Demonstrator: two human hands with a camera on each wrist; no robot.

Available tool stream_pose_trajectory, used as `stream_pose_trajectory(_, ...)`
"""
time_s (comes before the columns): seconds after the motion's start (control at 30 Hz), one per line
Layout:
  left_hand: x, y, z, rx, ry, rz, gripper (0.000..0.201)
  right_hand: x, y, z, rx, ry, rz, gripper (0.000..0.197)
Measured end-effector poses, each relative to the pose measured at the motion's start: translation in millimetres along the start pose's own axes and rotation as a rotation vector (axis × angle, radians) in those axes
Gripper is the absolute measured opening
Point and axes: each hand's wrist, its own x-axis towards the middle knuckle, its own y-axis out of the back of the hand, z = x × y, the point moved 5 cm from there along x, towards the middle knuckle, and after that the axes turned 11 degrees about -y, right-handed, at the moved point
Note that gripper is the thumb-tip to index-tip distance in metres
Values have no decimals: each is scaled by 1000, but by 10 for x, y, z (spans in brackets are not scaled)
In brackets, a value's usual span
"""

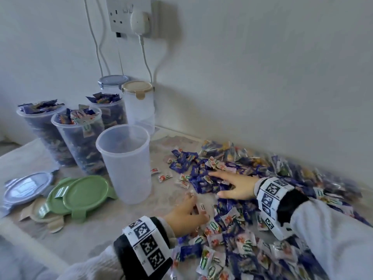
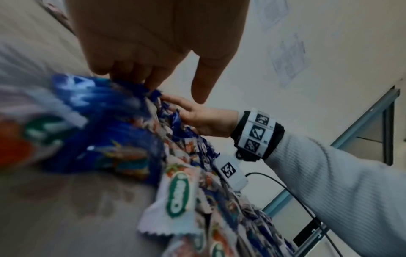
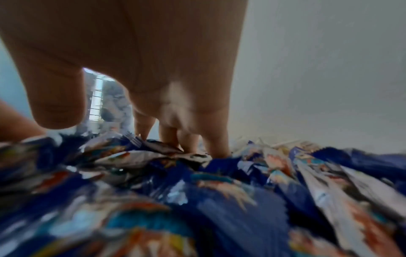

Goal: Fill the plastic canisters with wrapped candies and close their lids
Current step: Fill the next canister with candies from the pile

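From above, my right hand (image 1: 235, 185) lies flat and released on the candy pile (image 1: 262, 199), left hand (image 1: 186, 216) curling into candies beside the empty canister (image 1: 126, 162). Left-wrist cam: fingers gathering wrappers. Right-wrist cam: fingers digging in. Best to scoop with both hands together.

1. The candy heap (image 1: 252, 209) spreads over the right part of the counter (image 1: 84, 237), along the wall at its back edge
2. The open empty canister (image 1: 126, 164) stands left of the heap
3. Three filled canisters (image 1: 80, 138) stand behind it, toward the left edge
4. Two lidded canisters (image 1: 139, 106) stand at the back edge
5. Loose lids (image 1: 80, 195) lie before the filled canisters
6. Both hands rest on the heap, the left hand (image 1: 185, 217) nearer the front edge than the right hand (image 1: 236, 185)
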Motion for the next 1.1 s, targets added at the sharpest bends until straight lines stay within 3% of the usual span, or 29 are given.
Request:
stream_pose_trajectory(0.13,19,99,96,-211,-40,240,51,-315,-177,-11,-111,98,-180,63)
stream_pose_trajectory(0.23,209,356,77,-89,13,413,54,-472,-50,-55,-78,91,-290,45)
stream_pose_trajectory(0.33,417,580,29,55,172,497,62,-334,296,-231,-45,113,-121,35)
stream_pose_trajectory(0.43,469,774,-9,201,374,560,75,87,608,-366,-53,88,99,46)
stream_pose_trajectory(0.5,528,734,-89,242,447,556,79,397,726,-477,40,65,143,52)
stream_pose_trajectory(0.53,553,712,-80,292,446,615,80,532,756,-549,80,65,146,53)
stream_pose_trajectory(0.63,560,613,74,407,394,551,73,886,776,-817,90,132,155,50)
stream_pose_trajectory(0.77,572,206,-30,385,384,155,83,1285,609,-988,-78,170,35,49)
stream_pose_trajectory(0.8,527,148,-8,380,333,130,81,1313,564,-986,-127,167,-11,50)
stream_pose_trajectory(0.9,396,95,89,264,225,126,71,1180,427,-941,-69,195,-115,46)
stream_pose_trajectory(1.0,364,319,4,63,127,314,54,892,262,-744,-158,194,-178,51)
stream_pose_trajectory(1.1,445,552,-126,18,119,453,43,542,87,-428,-356,217,-195,53)
